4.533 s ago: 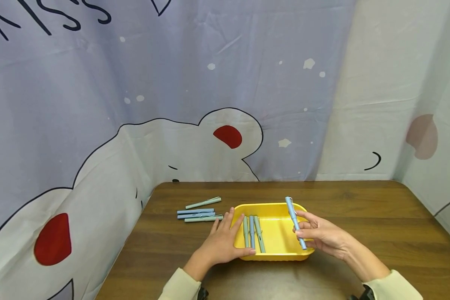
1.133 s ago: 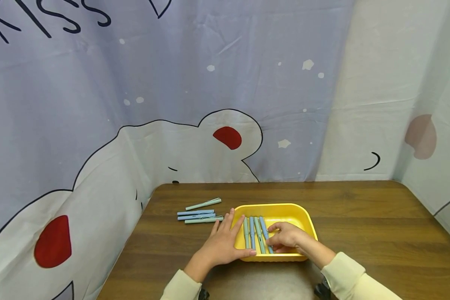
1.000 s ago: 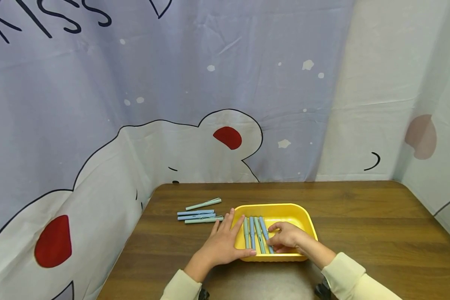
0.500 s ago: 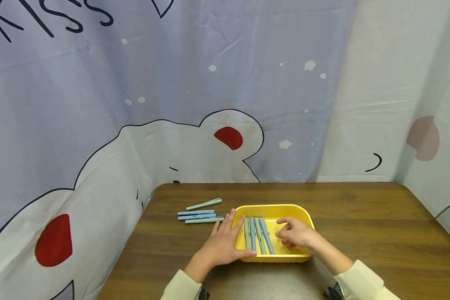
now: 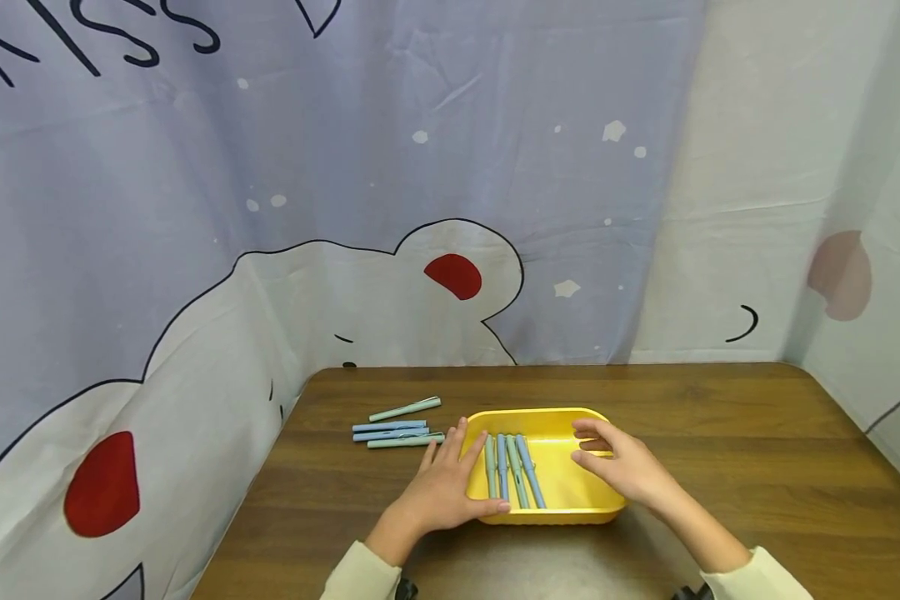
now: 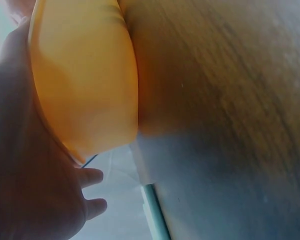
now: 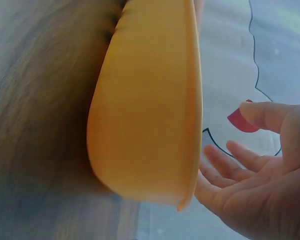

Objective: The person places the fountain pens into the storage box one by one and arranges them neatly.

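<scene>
A yellow plastic tray sits on the table, with several pens side by side in its left part. Pale green and blue alternate in that row, from a green pen at the left end to a slightly slanted blue pen at the right end. My left hand rests across the tray's left side, fingers spread and straight, thumb along the near rim. Over the tray's right side hovers my right hand, thumb and fingers apart with nothing between them. The right wrist view shows this hand beside the tray's wall.
Left of the tray, more pens lie on the brown wooden table: a green pen at the back, two blue pens in the middle, and a green pen in front. A printed curtain hangs behind the table.
My right hand held a blue pen above the tray, laid it at the row's right end and let go. It has since drawn back to the right, opening. The left hand stays put.
</scene>
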Demonstrator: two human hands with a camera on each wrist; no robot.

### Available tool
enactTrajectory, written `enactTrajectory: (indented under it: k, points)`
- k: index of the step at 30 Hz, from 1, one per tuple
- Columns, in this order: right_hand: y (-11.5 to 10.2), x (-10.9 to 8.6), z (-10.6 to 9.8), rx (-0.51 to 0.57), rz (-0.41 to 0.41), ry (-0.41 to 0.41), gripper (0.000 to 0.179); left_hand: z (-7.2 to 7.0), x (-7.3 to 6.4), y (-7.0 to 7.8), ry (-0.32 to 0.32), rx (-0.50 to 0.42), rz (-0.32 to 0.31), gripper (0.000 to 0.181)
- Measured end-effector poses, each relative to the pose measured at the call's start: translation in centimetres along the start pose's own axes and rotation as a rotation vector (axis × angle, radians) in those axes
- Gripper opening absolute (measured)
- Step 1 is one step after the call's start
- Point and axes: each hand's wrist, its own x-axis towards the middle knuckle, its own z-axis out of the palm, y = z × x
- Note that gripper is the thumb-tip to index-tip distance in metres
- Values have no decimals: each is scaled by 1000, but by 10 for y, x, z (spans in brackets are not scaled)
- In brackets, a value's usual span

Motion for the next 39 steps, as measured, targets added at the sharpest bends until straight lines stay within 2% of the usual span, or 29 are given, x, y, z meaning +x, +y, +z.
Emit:
enactTrajectory:
  k: [5,11,18,22,33,39]
  points:
    - [5,-7,-2,-58,-128,113,45,1,0,-1,5,-5,7,107]
    - [12,-13,-4,-139,-181,191,44,1,1,-2,5,7,7,107]
    - [23,-18,-2,-315,-267,254,49,1,1,-2,2,-12,9,107]
    - [29,-21,0,-362,-271,238,56,2,1,-2,-1,-4,0,108]
    - [40,-26,2,-440,-193,125,68,2,1,-3,-4,10,-3,109]
    - [45,-29,4,-459,-202,105,70,3,1,-3,0,7,-3,108]
